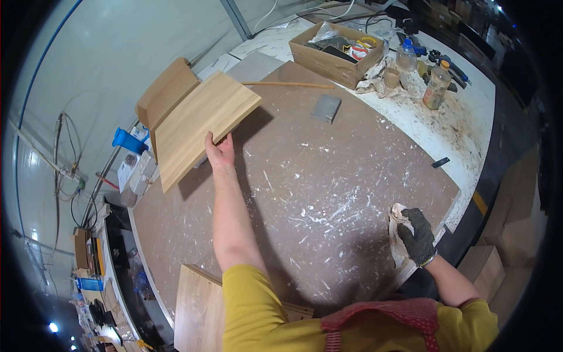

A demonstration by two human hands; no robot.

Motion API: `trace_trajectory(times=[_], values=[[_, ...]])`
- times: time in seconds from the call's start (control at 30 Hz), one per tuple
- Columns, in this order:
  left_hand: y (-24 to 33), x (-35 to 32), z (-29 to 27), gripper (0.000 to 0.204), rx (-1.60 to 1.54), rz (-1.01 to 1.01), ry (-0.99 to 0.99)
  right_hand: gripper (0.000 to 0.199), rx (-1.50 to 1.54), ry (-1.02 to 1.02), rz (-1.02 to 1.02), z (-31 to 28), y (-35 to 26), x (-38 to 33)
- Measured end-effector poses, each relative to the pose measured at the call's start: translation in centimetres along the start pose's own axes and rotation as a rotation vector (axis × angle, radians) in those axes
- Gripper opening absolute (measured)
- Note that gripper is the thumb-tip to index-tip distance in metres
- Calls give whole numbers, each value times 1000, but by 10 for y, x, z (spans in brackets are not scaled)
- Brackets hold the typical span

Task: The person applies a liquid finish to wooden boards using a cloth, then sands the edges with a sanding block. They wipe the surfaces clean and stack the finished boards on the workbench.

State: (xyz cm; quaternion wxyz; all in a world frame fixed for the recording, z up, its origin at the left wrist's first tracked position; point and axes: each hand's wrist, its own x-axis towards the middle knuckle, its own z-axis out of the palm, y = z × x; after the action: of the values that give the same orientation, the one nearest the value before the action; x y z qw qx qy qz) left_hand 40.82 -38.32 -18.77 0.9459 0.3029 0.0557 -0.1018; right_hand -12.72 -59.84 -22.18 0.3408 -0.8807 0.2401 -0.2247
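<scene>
My left hand (pixel 220 151), bare, grips the near edge of a light wooden board (pixel 205 120) and holds it tilted above the left side of the worktable. The fingertips curl over the board's edge, and part of the hand is hidden beneath it. At the right edge of the table, my right hand (pixel 417 236) wears a dark grey work glove. Its fingers are closed round a crumpled off-white rag (pixel 399 240), which lies against the tabletop. Between the two hands the brown tabletop (pixel 316 193) shows many white scuffs and specks.
A grey block (pixel 326 109) lies toward the far side. Behind it stand a cardboard box (pixel 331 61) of supplies and an orange-capped bottle (pixel 437 85). An open cardboard carton (pixel 170 94) is behind the board. Another wooden panel (pixel 196 311) stands at the near left.
</scene>
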Motion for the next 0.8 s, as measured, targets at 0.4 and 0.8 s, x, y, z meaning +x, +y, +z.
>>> trace_trajectory(times=[0.4, 0.8], values=[[31, -195, -26, 27, -91, -175, -156, 33, 359, -44, 93, -3, -52, 84], [38, -229, -1, 30, -131, -156, -71, 48, 587, 53, -276, 60, -139, 170]])
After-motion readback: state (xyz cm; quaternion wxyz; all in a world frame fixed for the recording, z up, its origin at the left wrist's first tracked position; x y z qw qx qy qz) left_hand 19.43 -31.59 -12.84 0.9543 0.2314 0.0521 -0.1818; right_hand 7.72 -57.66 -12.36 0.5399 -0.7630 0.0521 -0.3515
